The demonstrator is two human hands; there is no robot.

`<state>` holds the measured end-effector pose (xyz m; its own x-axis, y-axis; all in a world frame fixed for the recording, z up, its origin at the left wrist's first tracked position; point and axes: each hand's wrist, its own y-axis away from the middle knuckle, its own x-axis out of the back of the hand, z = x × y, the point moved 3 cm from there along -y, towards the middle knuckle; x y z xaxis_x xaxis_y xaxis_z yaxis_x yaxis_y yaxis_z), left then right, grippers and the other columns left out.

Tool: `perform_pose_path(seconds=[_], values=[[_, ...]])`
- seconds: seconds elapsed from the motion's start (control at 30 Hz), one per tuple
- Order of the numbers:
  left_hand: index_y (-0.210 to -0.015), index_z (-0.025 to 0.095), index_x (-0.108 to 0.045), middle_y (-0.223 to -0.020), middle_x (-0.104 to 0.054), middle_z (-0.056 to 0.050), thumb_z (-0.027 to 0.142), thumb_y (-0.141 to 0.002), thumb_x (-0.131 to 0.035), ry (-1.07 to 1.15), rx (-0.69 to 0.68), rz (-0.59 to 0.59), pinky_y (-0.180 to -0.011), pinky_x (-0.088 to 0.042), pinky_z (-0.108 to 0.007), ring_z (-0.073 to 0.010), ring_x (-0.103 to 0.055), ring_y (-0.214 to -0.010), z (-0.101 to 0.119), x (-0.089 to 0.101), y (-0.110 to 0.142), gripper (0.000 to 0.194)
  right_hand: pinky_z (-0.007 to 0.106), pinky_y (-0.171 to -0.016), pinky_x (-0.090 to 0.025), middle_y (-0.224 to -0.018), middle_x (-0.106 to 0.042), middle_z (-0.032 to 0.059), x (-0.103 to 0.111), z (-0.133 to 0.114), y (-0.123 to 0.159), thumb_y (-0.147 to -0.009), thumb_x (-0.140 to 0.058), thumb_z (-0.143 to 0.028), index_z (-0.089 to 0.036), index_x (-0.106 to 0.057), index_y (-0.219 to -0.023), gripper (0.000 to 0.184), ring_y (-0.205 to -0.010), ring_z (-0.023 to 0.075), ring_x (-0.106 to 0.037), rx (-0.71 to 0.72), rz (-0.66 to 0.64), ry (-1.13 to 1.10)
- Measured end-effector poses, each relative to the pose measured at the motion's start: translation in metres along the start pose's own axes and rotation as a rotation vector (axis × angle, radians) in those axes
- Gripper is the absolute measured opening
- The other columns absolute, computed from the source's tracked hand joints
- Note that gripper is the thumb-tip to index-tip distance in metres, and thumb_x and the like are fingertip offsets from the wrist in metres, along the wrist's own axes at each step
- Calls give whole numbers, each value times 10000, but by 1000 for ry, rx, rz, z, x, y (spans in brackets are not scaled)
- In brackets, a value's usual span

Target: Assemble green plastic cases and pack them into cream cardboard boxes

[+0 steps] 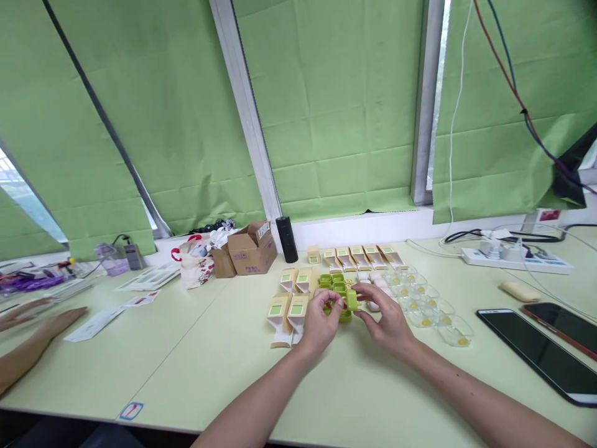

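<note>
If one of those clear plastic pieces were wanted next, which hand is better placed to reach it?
Probably the right hand: it is nearer the clear plastic pieces, though it holds a green piece. The left hand is farther across, by the small boxes.

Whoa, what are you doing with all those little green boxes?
The person's right hand holds a small green case up by its sides, while the left hand has its fingers pinched together close beside it; what they grip is too small to tell. More green cases sit on the table just beyond. Small cartons stand to the left, and clear plastic shells with yellow spots lie to the right.
</note>
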<state>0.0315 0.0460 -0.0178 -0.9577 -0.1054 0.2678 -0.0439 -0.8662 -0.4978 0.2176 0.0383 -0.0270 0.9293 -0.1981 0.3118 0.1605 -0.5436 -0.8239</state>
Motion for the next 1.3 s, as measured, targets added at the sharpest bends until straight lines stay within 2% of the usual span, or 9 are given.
perform_pose_path(seconds=[0.43,0.93,1.1,1.3], values=[[-827,174,-686,-884,-677,-73,397,-925,-693,61,20,-12,-805,-522,-324,-219,-656,-887,7,0,0,245,461,-905,-697,-1297,-709,110,2,-1,0,-982,-609,-191,-269,-591,-1363,390,-1052,265,-763,-23,-1,-11],[-846,175,-680,-835,-710,-61,497,-895,-757,199,86,-14,-787,-553,-324,-208,-704,-816,7,1,-1,335,452,-913,-689,-1310,-702,104,2,1,0,-976,-619,-193,-278,-588,-1358,392,-1031,260,-770,-46,9,-18],[-840,189,-667,-851,-709,-59,448,-957,-667,115,70,40,-818,-522,-342,-213,-673,-845,9,7,-2,284,474,-915,-684,-1313,-696,114,5,-1,-2,-990,-608,-203,-280,-574,-1378,397,-1119,290,-738,-24,42,25],[-962,206,-710,-1026,-671,-91,373,-966,-662,-43,-37,112,-929,-515,-378,-258,-634,-1058,18,14,2,173,528,-999,-650,-1344,-649,133,10,-3,-4,-1001,-591,-206,-299,-557,-1439,449,-1258,328,-666,31,54,94]])
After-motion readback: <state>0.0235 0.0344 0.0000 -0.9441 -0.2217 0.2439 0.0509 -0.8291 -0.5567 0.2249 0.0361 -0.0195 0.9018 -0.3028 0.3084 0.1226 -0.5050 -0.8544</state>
